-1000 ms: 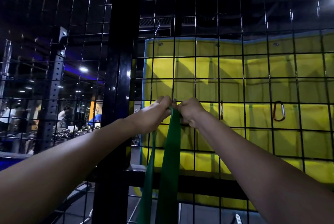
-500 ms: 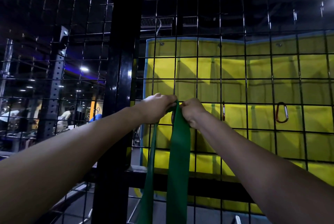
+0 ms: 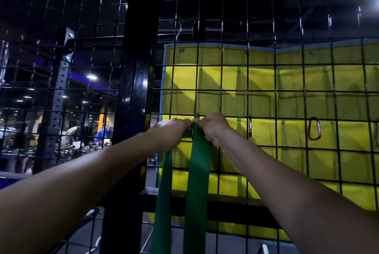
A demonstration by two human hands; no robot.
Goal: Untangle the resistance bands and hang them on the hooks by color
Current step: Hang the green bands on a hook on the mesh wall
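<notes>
While both hands meet at the wire grid (image 3: 287,110), the left hand (image 3: 171,131) and right hand (image 3: 214,127) each pinch the top of the green band (image 3: 198,171), which hangs down in two strands beside an orange carabiner (image 3: 314,128).

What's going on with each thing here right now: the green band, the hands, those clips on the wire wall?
Green band: top gripped by both hands at the wire wall, two strands hanging straight down.
Left hand: fingers curled round the band's top.
Right hand: fingers curled round the band's top.
Small hook: just above the hands, mostly hidden.
Orange clip: closed, hanging bare.
Thin clip: hanging bare.
Wire wall: upright.
</notes>
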